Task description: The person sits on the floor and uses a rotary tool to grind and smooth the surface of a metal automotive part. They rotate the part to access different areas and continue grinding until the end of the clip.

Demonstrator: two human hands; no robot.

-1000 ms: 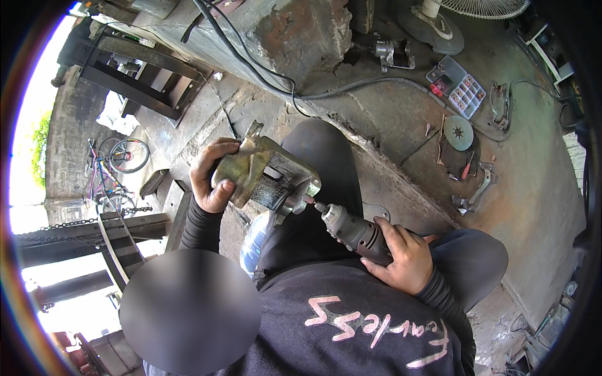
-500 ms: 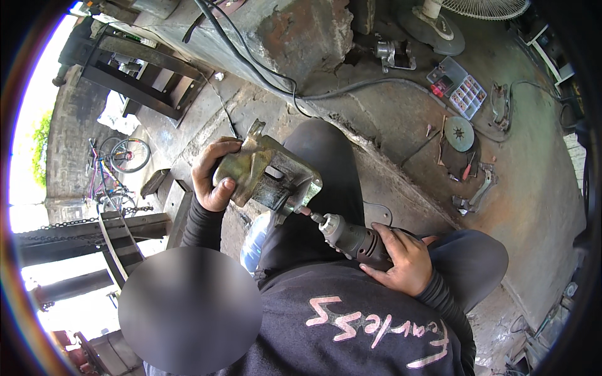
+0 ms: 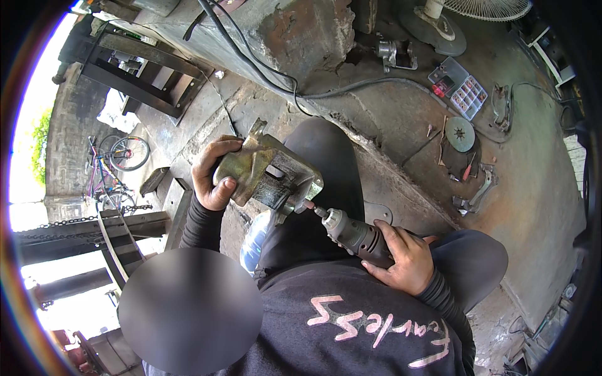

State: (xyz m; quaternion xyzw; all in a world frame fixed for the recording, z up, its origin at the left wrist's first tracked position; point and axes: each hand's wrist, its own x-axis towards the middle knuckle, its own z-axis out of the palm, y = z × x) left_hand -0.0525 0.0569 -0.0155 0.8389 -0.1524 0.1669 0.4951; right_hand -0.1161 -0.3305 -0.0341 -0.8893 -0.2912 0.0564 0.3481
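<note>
My L fingers (image 3: 219,146) grip the metal casting (image 3: 260,163) left of centre, R fingers (image 3: 392,239) wrapped round the rotary grinder (image 3: 359,238). Prob. mid-job: bit (image 3: 309,204) at casting's near right lip, bright metal there, far left side dull; can't tell how much's left.

Left hand (image 3: 205,178) held out ahead; fingers (image 3: 221,148) curled in a firm grip, thumb apart below them. Right hand (image 3: 406,258) nearer the torso (image 3: 282,326), back showing, fingers wrapped, thumb opposed. Dark, bunched sleeves (image 3: 204,225) at both wrists. Knees (image 3: 321,141) bent, spread wide.
</note>
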